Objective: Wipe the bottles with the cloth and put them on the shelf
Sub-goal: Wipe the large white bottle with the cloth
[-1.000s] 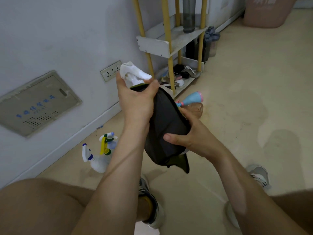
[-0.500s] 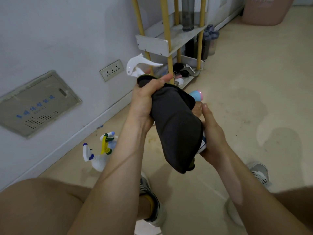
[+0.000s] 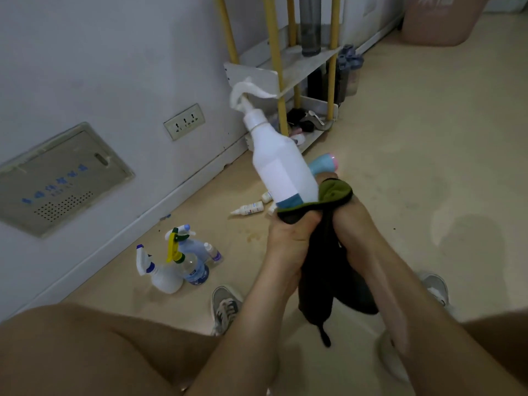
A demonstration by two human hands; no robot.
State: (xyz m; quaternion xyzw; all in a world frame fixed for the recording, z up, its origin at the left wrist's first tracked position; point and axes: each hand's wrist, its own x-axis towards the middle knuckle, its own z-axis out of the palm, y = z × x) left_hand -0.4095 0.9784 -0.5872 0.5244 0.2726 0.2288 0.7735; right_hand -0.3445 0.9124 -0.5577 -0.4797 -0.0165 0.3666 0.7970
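over beige floor [image 3: 428,138] by wall [image 3: 114,67], shelf [image 3: 288,72] ahead, left hand [image 3: 288,238] and right hand [image 3: 357,224] fingers [image 3: 310,221] grasping cloth [image 3: 323,270]

Nothing can be read for certain. A grey wall panel [image 3: 61,178] carries a row of blue characters, too blurred to make out. The white spray bottle [image 3: 283,172] has a blank white label. Print on the small floor bottles [image 3: 250,208] is too tiny.

wall socket [image 3: 185,121] | grey wall panel [image 3: 61,178] | pink bin [image 3: 440,21] | sneaker [image 3: 225,307]
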